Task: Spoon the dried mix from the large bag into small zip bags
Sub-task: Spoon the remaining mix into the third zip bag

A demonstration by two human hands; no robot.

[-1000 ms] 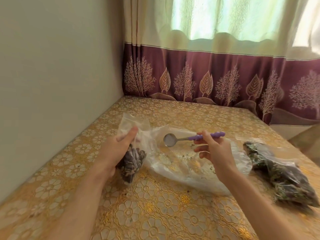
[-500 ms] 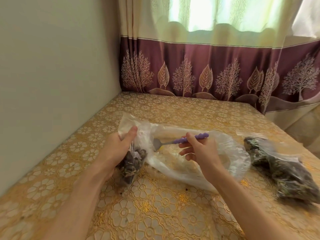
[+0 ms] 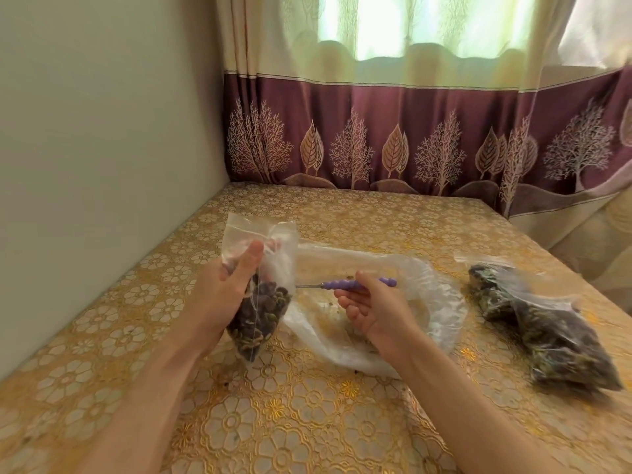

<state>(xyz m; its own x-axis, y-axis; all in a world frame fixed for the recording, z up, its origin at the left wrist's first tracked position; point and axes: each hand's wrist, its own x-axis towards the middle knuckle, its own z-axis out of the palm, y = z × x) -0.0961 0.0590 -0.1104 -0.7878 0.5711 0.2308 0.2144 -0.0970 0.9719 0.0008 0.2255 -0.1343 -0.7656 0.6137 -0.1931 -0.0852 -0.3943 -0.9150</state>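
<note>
1. Head view, against a second ago: spoon swung from bowl-up over the big bag to bowl-first at the mouth of the small zip bag; bowl now hidden behind that bag's plastic, only the metal neck and purple handle showing. Small bag lifted a little and tilted, base toward 6 o'clock.

2. Left hand: wrapped round the small zip bag from its 9 o'clock side, thumb pressed up along the front film, other fingers dimly seen through the plastic behind. Bag filled with dark dried mix in its lower half, top half clear and unsealed.

3. Right hand: pinching the purple handle between thumb and curled fingers, palm turned up, handle running from 3 o'clock toward the bag at 9 o'clock.

4. Large bag: lying flat on the surface under and beyond the right hand, nearly spent, only crumbs and scraps visible inside.

5. Filled bags: lying at 3 o'clock, well apart from the hands, packed with dark mix; exact count hard to tell, looks like two overlapping.

6. Progress, as a judgement: near the end. Most of the mix already portioned; current bag about half full. Left to do: tip in this spoonful, scrape out the remnants, press the zip closed.
</note>
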